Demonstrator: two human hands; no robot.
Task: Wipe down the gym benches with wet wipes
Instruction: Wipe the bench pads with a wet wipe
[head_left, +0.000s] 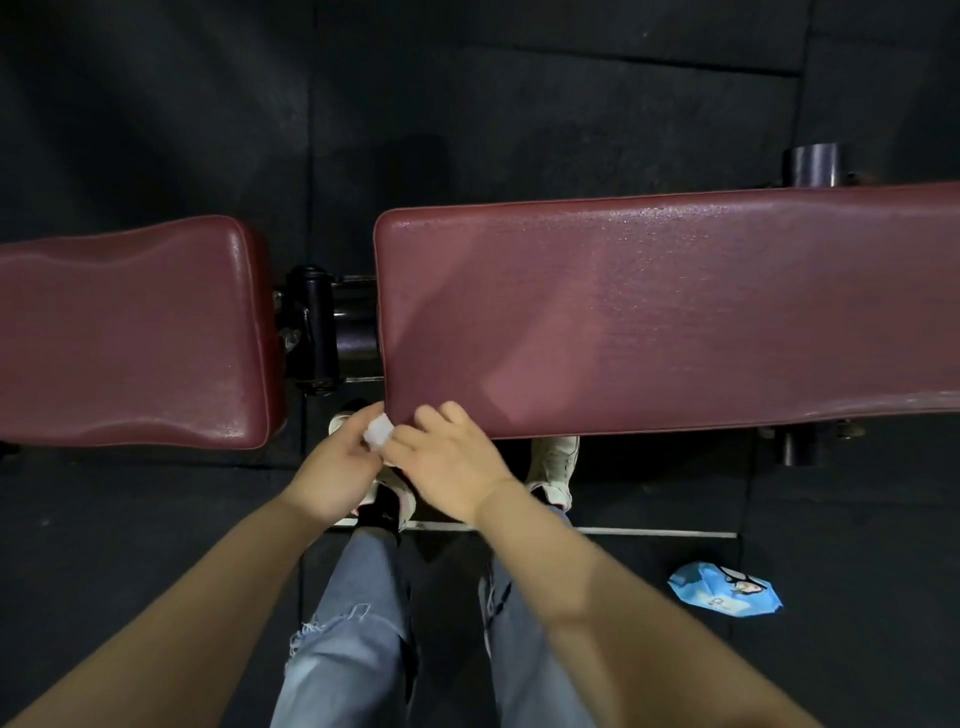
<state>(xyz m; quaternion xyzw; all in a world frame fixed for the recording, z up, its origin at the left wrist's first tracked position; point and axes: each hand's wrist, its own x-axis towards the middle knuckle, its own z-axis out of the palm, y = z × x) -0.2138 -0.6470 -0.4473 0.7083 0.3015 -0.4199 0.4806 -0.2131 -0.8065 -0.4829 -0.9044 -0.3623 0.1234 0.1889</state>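
Head view: Both hands meet at the near left corner of the long maroon backrest pad (670, 312). Between them is a small white wet wipe (379, 431), bunched into a wad. The left hand (332, 467) holds it from the left with fingers curled round it; the right hand (447, 457) pinches its right edge, the other fingers lying over the pad's near rim. The seat pad (130, 332) lies to the left, apart from the backrest across a gap showing the black hinge frame (311, 327).

Judged step: refolding or opening the wipe before the next pass. To do it well, spread it flat so a fresh damp face is outward (a wad cleans only a narrow strip), then stroke lengthwise in overlapping lanes, including the piped edges and the corner.

The blue wipes packet (724, 590) lies on the black rubber floor (156, 104), right of the person's shoes, within reach if this sheet is spent.
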